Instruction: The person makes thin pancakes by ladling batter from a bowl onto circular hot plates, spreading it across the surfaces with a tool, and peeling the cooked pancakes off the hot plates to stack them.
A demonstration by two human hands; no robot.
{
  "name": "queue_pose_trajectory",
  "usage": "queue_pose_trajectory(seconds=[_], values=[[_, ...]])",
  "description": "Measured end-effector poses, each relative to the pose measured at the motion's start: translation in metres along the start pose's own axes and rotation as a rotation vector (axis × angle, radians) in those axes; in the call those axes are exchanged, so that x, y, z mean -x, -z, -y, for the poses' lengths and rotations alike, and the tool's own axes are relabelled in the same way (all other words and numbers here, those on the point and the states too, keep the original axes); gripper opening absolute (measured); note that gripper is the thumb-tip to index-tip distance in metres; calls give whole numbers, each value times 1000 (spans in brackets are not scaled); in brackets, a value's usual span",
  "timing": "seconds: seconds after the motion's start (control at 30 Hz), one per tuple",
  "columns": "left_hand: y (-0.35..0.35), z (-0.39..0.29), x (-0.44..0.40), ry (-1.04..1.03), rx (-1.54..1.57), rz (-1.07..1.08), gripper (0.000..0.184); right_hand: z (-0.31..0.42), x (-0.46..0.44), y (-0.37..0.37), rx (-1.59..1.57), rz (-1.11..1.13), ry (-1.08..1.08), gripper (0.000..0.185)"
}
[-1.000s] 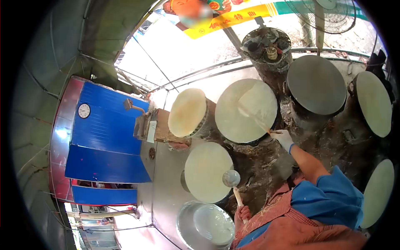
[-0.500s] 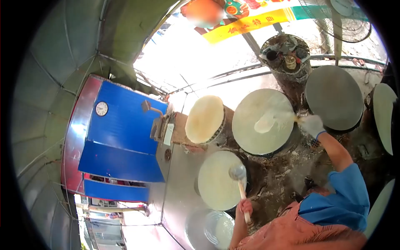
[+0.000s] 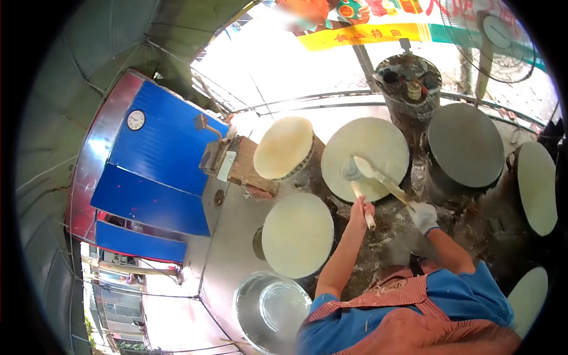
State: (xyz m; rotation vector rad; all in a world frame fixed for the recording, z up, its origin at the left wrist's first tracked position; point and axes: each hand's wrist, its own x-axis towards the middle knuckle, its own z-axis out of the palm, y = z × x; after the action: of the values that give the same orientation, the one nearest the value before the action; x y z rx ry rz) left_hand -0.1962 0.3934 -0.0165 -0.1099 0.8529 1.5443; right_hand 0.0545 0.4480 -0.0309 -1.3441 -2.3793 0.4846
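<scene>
My left hand point(image 3: 362, 209), bare, is closed around the wooden handle of a ladle point(image 3: 350, 170). Its metal bowl is over the middle round griddle point(image 3: 384, 139), whose top carries a pale, thin layer of batter. In a white glove, my right hand point(image 3: 424, 218) grips a wooden spatula point(image 3: 387, 182). The spatula's pale blade crosses close to the ladle's bowl; whether they touch I cannot tell. Below and left, another griddle point(image 3: 297, 236) is covered with a pale sheet of batter. A large metal basin point(image 3: 241, 307) stands near my left arm.
A griddle with a browner pancake point(image 3: 284, 148) stands at the upper left. On the right are a bare grey griddle point(image 3: 467, 145) and a pale-topped one point(image 3: 537, 189). A drum with small items on top point(image 3: 408, 74) and a fan point(image 3: 497, 31) stand behind.
My left hand has carried the ladle from the lower-left griddle up to the middle one. My right hand has moved down and left, with the spatula now beside the ladle. The view has shifted.
</scene>
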Motion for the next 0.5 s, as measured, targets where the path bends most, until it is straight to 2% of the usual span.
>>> queue_pose_trajectory(seconds=[0.03,0.1,0.17,0.23,0.27,0.3,0.37,0.4,0.43,0.47,0.5], values=[[-2,-6,20,67,65,59,23,7,2,-6,-85,-63,35,24],[-17,-33,84,204,204,160,28,23,11,27,-7,2,-3,24],[30,-15,131,-18,-91,-147,38,22,32,50,85,-65,157,25],[23,-12,168,186,-14,-98,39,17,43,28,248,-167,212,24],[33,-16,162,298,214,24,34,23,47,34,336,-208,246,24],[43,-20,156,435,419,126,32,32,51,39,285,-285,192,25],[26,-29,160,582,600,189,29,52,49,52,251,-402,67,25],[21,-30,172,594,605,219,27,54,51,53,193,-295,72,23],[16,-25,185,338,10,-83,28,45,51,49,155,-222,35,22],[36,-19,185,349,-131,-36,32,30,42,36,175,71,-93,24],[63,-12,183,454,-88,151,37,26,44,35,168,-57,-46,27]])
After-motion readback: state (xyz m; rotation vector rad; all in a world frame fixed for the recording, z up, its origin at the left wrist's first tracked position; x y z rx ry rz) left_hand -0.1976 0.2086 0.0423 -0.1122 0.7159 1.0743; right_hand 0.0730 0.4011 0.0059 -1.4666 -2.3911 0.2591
